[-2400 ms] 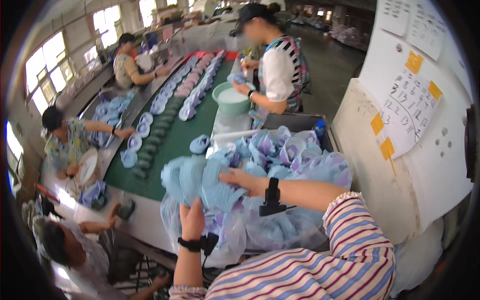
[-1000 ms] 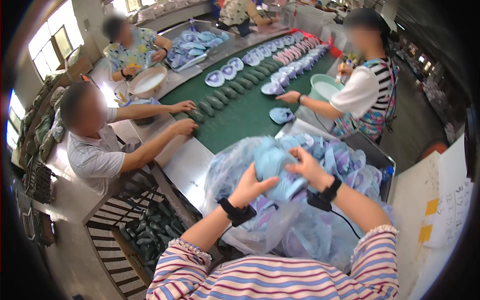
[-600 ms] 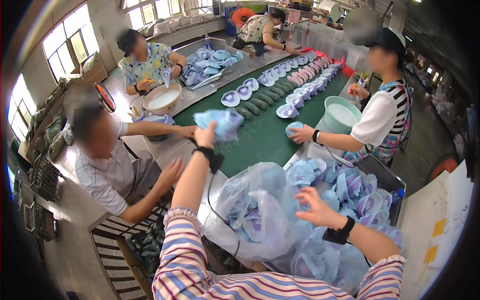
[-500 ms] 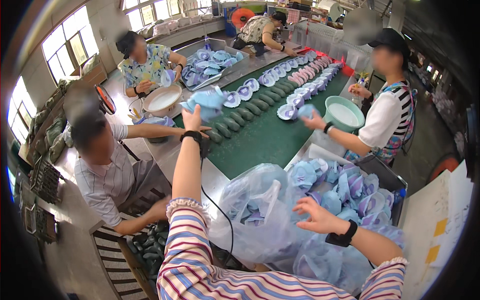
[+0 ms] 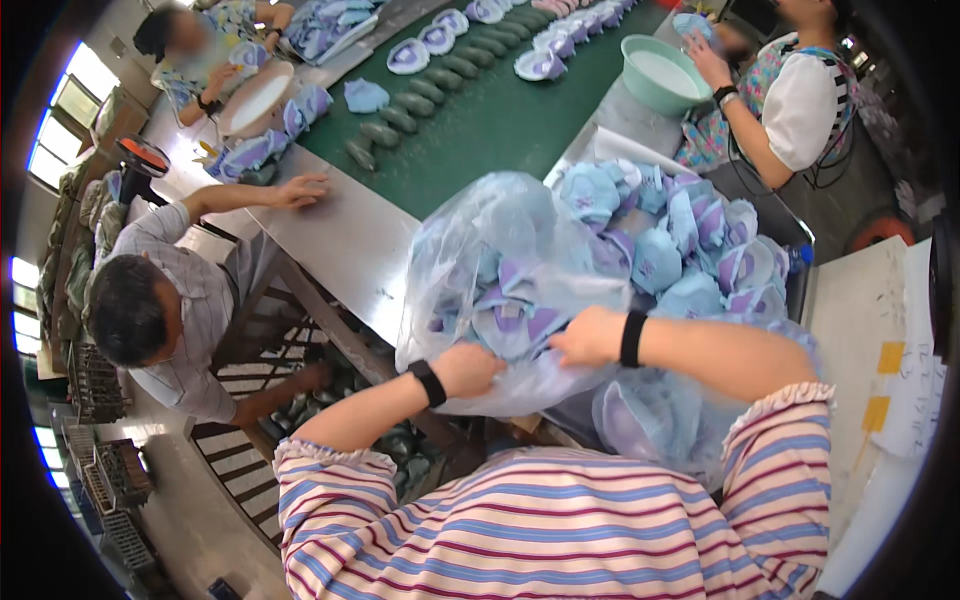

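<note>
A clear plastic bag (image 5: 440, 300) lies close in front of me, filled with light-blue and purple fabric shoe uppers (image 5: 510, 325). My left hand (image 5: 472, 372) is closed on the bag's near edge. To its right, my right hand (image 5: 592, 338) is also closed on the bag, fingers bent down over the plastic beside a purple-edged upper. Both fingertips are partly hidden. Behind and to the right is a heap of loose uppers (image 5: 655, 258) in a dark metal tray. A light-blue upper (image 5: 366, 96) lies on the green conveyor belt (image 5: 480, 150).
Dark green shoe lasts (image 5: 415, 103) and finished-looking rows of uppers (image 5: 540, 62) line the belt. At left a seated co-worker (image 5: 165, 300) rests a hand on the metal table edge (image 5: 345, 245). A green basin (image 5: 660, 75) stands near a co-worker at right. A crate of lasts is below left.
My left hand has come back from over the belt, and the light-blue upper it held now lies there. Both hands have come down onto the bag. The view has tilted downward.
</note>
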`<state>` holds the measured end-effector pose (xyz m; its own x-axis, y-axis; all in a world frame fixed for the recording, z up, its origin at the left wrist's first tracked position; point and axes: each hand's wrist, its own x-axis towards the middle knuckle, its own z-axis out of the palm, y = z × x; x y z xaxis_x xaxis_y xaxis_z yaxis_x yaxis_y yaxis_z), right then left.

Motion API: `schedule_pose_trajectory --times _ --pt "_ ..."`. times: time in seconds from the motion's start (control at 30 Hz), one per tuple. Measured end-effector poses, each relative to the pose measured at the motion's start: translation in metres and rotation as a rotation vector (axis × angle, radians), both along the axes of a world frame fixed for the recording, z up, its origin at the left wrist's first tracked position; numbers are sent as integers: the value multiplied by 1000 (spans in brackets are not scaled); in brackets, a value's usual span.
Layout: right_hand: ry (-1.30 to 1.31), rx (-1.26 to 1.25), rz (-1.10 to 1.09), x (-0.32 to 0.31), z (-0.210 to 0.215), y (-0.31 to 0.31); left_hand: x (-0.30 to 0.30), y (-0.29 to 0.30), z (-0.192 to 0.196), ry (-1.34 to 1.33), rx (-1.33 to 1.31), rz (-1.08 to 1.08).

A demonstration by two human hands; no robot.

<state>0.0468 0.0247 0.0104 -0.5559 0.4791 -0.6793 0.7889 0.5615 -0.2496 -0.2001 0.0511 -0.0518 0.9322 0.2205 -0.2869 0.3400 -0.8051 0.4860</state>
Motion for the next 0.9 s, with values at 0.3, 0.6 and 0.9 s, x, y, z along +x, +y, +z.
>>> schedule_pose_trajectory --times 0.3,0.6,0.9 --pt "-390 10 -202 62 27 -6 16 -68 -13 -20 -266 282" --pt "35 156 -148 36 13 -37 59 -61 -6 -136 27 486" --pt "87 188 -432 49 38 -31 20 21 -8 -623 -1253 1056"
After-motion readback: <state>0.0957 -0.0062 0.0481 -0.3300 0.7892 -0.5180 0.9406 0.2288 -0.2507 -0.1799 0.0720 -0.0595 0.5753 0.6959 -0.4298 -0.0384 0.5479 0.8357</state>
